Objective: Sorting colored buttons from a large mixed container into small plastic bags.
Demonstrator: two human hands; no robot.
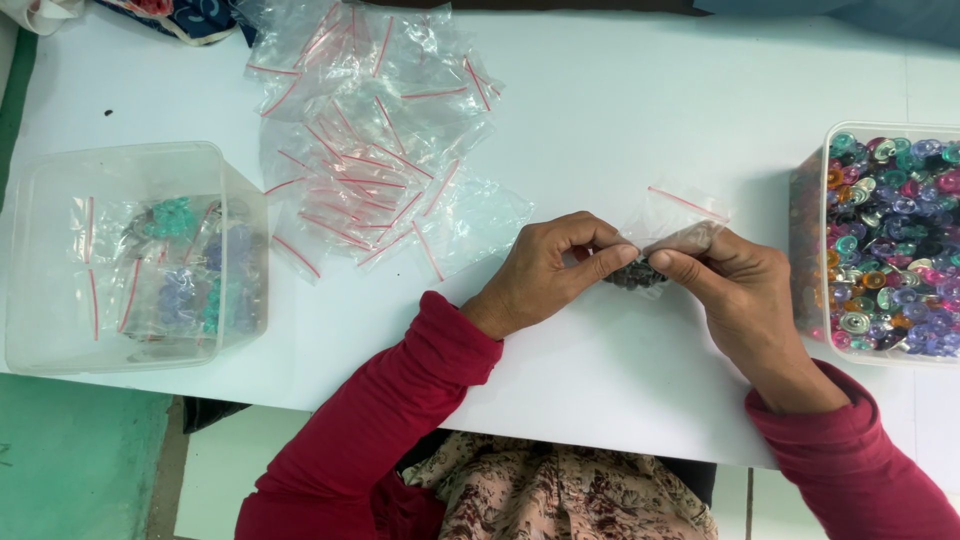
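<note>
While your two hands meet just right of the frame's centre, they pinch one small clear bag between them over the white counter. Your left hand has its fingers closed narrowly on the bag's left side, thumb against forefinger. Your right hand grips the bag's right side the same way, fingers tight on the plastic. The bag has a red strip along its top, which stands up behind your knuckles, and a dark cluster of small pieces shows at its bottom, between your fingertips; you cannot tell their exact kind from here.

To the right edge of the frame stands a clear tub heaped with coloured round pieces in green, purple, pink, orange and silver, just beside your right hand. At upper centre-left lies a loose pile of empty clear bags with red strips, near your left hand but apart from it. At the far left sits a second clear tub holding filled bags of teal and purple pieces, well apart from both hands. Nothing lies between your hands and either tub. Your red sleeves run down to the lower edge, over patterned cloth.
</note>
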